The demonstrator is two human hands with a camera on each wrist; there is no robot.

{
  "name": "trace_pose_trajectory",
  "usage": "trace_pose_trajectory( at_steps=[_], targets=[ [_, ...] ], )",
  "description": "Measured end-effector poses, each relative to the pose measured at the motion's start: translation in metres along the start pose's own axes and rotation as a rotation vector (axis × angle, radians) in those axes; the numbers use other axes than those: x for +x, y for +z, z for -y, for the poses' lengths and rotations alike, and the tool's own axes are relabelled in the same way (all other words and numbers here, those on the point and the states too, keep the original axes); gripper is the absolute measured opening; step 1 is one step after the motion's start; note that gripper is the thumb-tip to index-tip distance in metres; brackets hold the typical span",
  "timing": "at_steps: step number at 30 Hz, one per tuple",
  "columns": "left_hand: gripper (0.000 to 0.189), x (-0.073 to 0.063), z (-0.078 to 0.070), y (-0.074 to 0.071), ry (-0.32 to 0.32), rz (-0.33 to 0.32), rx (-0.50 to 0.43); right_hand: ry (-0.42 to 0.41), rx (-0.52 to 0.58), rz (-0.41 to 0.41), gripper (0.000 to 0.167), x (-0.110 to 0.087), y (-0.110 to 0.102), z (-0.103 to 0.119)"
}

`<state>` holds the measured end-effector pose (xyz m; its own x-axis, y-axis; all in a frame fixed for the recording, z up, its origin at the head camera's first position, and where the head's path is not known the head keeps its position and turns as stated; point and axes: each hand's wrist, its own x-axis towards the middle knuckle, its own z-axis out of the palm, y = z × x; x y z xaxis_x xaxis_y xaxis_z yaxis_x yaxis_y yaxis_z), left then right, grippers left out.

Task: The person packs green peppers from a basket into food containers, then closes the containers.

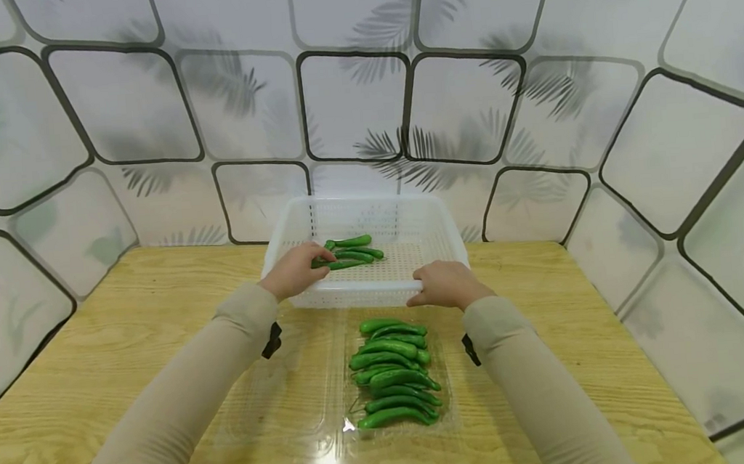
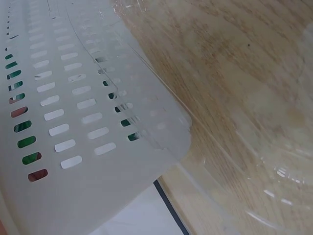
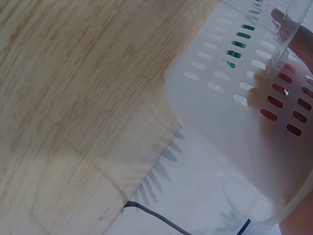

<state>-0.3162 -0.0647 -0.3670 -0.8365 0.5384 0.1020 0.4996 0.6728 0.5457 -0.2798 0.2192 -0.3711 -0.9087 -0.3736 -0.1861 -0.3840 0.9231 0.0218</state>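
Note:
A white perforated plastic basket (image 1: 376,284) stands at the back of the table, with several green chili peppers (image 1: 353,242) lying inside on the left. My left hand (image 1: 298,269) reaches over the front rim, thumb and fingers around the stem end of a pepper. The right hand (image 1: 445,284) grips the basket's front rim near the right corner; its fingers (image 3: 288,29) show past the basket wall (image 3: 210,117). In front, a clear plastic clamshell box (image 1: 452,400) holds a stacked row of green peppers (image 1: 393,376). Through holes in the basket wall (image 2: 98,186), bits of green and skin show.
The clamshell's open clear lid (image 1: 274,400) lies flat to the left of the peppers. All stands on a wood-grain table (image 1: 155,314). A patterned wall covering (image 1: 356,109) rises right behind the basket and along both sides.

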Motion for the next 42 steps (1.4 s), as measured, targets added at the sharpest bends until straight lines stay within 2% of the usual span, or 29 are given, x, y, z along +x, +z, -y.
trace_pose_trajectory(
  at_steps=[9,17,19,25,28,33,37,42],
  targets=[
    [0.023,0.0,0.0,0.003,-0.031,0.0,-0.045,0.0,-0.006,0.01,0.053,-0.001,0.001,0.0],
    [0.034,0.0,0.0,0.006,-0.012,-0.021,0.01,0.001,-0.004,0.019,0.055,-0.002,0.001,-0.001],
    [0.033,-0.001,0.0,0.007,-0.003,-0.042,0.015,0.004,-0.002,0.021,0.055,-0.002,0.002,0.0],
    [0.028,-0.012,0.0,0.008,0.042,-0.165,0.031,-0.018,0.016,0.029,0.058,0.001,0.005,0.003],
    [0.026,-0.018,-0.007,0.007,0.075,-0.209,0.045,-0.016,0.016,0.033,0.059,0.002,0.005,0.004],
    [0.022,-0.026,-0.028,0.008,0.174,-0.245,0.062,0.01,0.013,0.034,0.06,0.003,0.002,0.001],
    [0.022,-0.036,-0.043,0.012,0.243,-0.241,0.037,0.004,0.011,0.027,0.058,0.004,0.0,-0.001],
    [0.019,-0.045,-0.06,0.019,0.273,-0.213,0.013,0.005,0.007,0.031,0.06,0.003,-0.001,-0.003]
  ],
)
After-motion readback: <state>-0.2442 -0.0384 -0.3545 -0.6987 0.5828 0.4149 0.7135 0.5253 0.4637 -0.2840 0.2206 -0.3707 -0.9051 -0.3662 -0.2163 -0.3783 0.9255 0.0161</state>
